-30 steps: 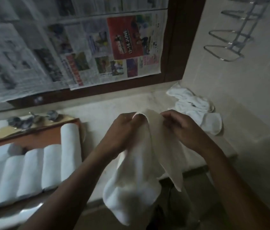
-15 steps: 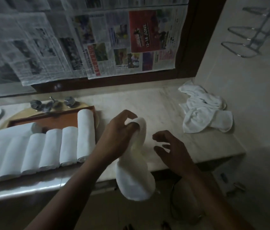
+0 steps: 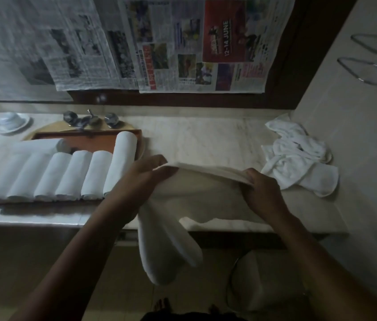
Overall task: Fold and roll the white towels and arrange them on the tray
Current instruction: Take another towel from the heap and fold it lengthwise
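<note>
Head view. Both forearms are extended over the front edge of the bench (image 3: 201, 142). The white towel (image 3: 196, 195) is held stretched by its upper edge: one end is pinched in the curled fingers of the left hand (image 3: 146, 179), the other is gripped under the bent fingers of the right hand (image 3: 261, 191). The towel's lower part is draped across the front edge, and its left flap hangs below it. The rolled towels (image 3: 74, 172) are laid side by side on the tray (image 3: 95, 142) towards the bench's left end, just beside the left hand. A loose towel heap (image 3: 298, 156) is seen at the right rear corner. Bare bench surface is shown between tray and heap, behind the hands.
</note>
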{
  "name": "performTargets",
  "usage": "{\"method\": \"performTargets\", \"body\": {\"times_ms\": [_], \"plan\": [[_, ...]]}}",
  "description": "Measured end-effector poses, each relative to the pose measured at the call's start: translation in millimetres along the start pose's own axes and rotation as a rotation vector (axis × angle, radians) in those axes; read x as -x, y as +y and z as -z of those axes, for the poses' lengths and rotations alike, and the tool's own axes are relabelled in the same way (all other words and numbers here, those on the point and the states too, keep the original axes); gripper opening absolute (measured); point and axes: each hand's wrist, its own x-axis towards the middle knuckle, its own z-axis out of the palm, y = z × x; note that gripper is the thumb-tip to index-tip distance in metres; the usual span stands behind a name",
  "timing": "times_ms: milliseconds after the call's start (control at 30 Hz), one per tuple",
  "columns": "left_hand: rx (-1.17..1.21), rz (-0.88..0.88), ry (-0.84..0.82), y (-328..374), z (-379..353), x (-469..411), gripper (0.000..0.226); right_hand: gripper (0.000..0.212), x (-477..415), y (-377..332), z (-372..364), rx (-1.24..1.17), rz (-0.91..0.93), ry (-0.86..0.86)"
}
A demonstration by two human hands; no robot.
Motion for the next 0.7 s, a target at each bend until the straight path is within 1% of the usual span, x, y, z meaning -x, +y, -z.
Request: {"method": "performTargets", "body": {"times_ms": [33,100,133,200,267,367,433,467,500,567,633,700], "plan": [[0.019,0.034,0.019,-9,2,1,0.036,0.010,-2,10,7,-0.035,0.009,-0.047],[-0.002,0.065,0.065,-26,0,1,0.039,0.030,-5,25,23,-0.083,0.034,-0.145],[-0.022,0.071,0.087,-32,-1,2,0.035,0.036,-7,30,31,-0.100,0.066,-0.145],[-0.079,0.053,0.121,-45,-4,2,0.027,0.038,-13,34,43,-0.101,0.180,-0.113],[-0.131,0.035,0.118,-51,-8,4,0.027,0.040,-17,32,54,-0.112,0.251,-0.116],[-0.129,0.013,0.120,-50,-16,7,0.030,0.041,-23,17,69,-0.309,0.278,-0.087],[-0.125,-0.023,0.086,-45,-21,7,0.027,0.035,-27,6,77,-0.465,0.231,-0.015],[-0.163,-0.047,0.038,-43,-22,8,0.025,0.034,-30,1,80,-0.535,0.176,0.021],[-0.226,-0.072,-0.025,-42,-22,8,0.023,0.034,-34,-2,81,-0.585,0.118,0.063],[-0.379,-0.109,-0.149,-45,-24,6,0.027,0.029,-41,-6,84,-0.638,0.053,0.162],[-0.487,-0.066,-0.223,-56,-25,3,0.033,0.023,-51,-5,92,-0.630,0.011,0.239],[-0.545,-0.001,-0.229,-78,-20,0,0.031,0.022,-64,8,103,-0.624,-0.067,0.297]]}}
